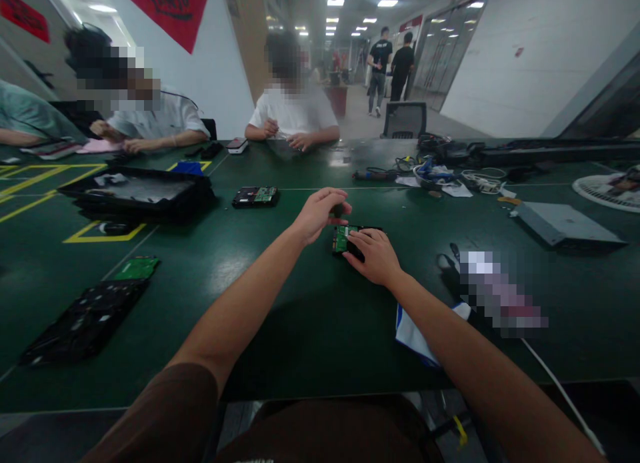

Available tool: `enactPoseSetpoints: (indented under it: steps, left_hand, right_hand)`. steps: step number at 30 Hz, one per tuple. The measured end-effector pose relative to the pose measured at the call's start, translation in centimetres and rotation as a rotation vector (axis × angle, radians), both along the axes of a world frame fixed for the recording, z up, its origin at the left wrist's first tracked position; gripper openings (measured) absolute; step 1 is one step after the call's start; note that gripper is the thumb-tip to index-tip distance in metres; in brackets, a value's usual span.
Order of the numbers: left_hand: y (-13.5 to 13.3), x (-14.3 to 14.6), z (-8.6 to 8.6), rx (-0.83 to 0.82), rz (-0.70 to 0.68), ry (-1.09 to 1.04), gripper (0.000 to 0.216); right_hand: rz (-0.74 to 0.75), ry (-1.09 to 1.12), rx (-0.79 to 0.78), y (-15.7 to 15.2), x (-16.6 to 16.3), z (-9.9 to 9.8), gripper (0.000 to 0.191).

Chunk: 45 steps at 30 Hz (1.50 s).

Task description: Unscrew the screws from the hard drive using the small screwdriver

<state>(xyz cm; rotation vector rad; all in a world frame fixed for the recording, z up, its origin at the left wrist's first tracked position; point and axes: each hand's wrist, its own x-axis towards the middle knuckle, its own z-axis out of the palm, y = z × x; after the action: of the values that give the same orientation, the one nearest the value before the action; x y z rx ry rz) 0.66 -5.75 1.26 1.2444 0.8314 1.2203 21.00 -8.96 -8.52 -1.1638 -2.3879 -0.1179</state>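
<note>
A hard drive (343,239) with a green circuit board facing up lies on the green table in front of me. My right hand (374,255) rests over its right part, fingers across the top and thumb along the near side, hiding much of it. Just above the drive's left end, my left hand (320,216) hovers with bent fingers and a gap between thumb and fingertips; I see nothing held there. Another hard drive (255,196) lies farther off to the left. A row of several drives (90,319) lies at the near left, one with its green board showing.
A black tray (187,199) stands at the left. On the right are a grey metal box (563,223), tangled cables (435,173), a white fan grille (607,191), a blue-white cloth (417,336) and a blurred-out object with a white cord. People sit across the table (280,283).
</note>
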Motion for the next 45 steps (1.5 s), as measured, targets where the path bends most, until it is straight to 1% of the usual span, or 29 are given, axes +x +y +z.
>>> enactPoseSetpoints:
  steps: [2,3,6,8,9,11,13,15,18,21,24,27,29,31,33,35,38,39,41,43,45]
  left_hand:
    - [0.14,0.03,-0.21,-0.039,-0.023,-0.068,0.021]
    - [0.22,0.03,-0.32,-0.033,-0.014,-0.077,0.021]
    - [0.35,-0.03,-0.49,0.065,0.047,0.005,0.02]
    - [0.26,-0.05,-0.44,0.106,0.041,0.068,0.022]
    - [0.17,-0.05,-0.38,0.094,0.01,0.075,0.023]
    - [0.02,0.01,-0.27,0.017,-0.065,0.049,0.025]
    - [-0.03,0.1,-0.21,-0.052,-0.083,-0.004,0.023]
    - [0.03,0.17,-0.22,-0.047,-0.034,-0.042,0.019]
    - [0.09,0.18,-0.18,0.057,0.062,0.021,0.017]
    - [-0.1,0.14,0.02,0.1,0.05,0.091,0.02]
    - [-0.25,0.1,0.14,0.02,-0.02,0.04,0.02]
    - [-0.01,0.05,-0.05,-0.058,-0.033,-0.058,0.022]
    - [0.3,-0.01,-0.26,-0.053,0.007,-0.084,0.021]
    - [0.51,-0.07,-0.39,-0.012,0.068,-0.049,0.02]
    - [0.55,-0.1,-0.4,0.017,0.097,-0.001,0.021]
    - [0.46,-0.07,-0.36,-0.007,0.054,-0.005,0.024]
    - [0.41,0.03,-0.41,-0.082,-0.019,-0.084,0.026]
    - [0.46,0.06,-0.47,-0.094,-0.015,-0.111,0.025]
    - [0.62,0.08,-0.6,-0.075,0.049,-0.129,0.02]
    - [0.74,0.05,-0.66,-0.023,0.126,-0.085,0.017]
    - [0.69,0.01,-0.57,0.027,0.154,-0.021,0.017]
  right_hand:
    - [0.0,0.0,0.005,-0.02,-0.01,0.02,0.048]
    - [0.0,0.0,0.005,-0.03,-0.01,0.04,0.048]
    - [0.001,0.0,0.0,-0.07,-0.05,0.12,0.049]
    - [0.002,0.004,-0.004,-0.11,-0.08,0.16,0.049]
    - [0.002,0.007,-0.005,-0.13,-0.08,0.17,0.048]
    - [0.003,0.011,-0.003,-0.17,-0.09,0.18,0.047]
    - [0.004,0.007,0.002,-0.18,-0.09,0.19,0.048]
    - [0.001,0.0,0.005,-0.17,-0.07,0.19,0.049]
    - [-0.002,-0.008,0.003,-0.13,-0.05,0.19,0.05]
    - [-0.004,-0.011,0.003,-0.12,-0.05,0.14,0.049]
    - [-0.003,-0.007,0.016,-0.13,-0.07,0.07,0.048]
    - [0.0,-0.009,0.027,-0.07,-0.05,0.01,0.048]
    - [0.001,-0.012,0.023,0.01,-0.03,0.0,0.048]
    - [0.001,-0.013,0.013,0.07,0.0,0.0,0.049]
    - [0.002,-0.012,0.008,0.08,0.02,0.02,0.049]
    - [0.003,-0.011,0.01,0.03,0.02,0.06,0.049]
    - [0.003,-0.009,0.014,-0.04,0.0,0.11,0.049]
    - [0.003,-0.006,0.013,-0.05,-0.01,0.11,0.049]
    - [0.005,0.0,0.013,-0.02,-0.02,0.08,0.048]
    - [0.007,0.002,0.015,0.04,-0.02,0.02,0.048]
    - [0.008,0.0,0.016,0.09,0.0,-0.04,0.048]
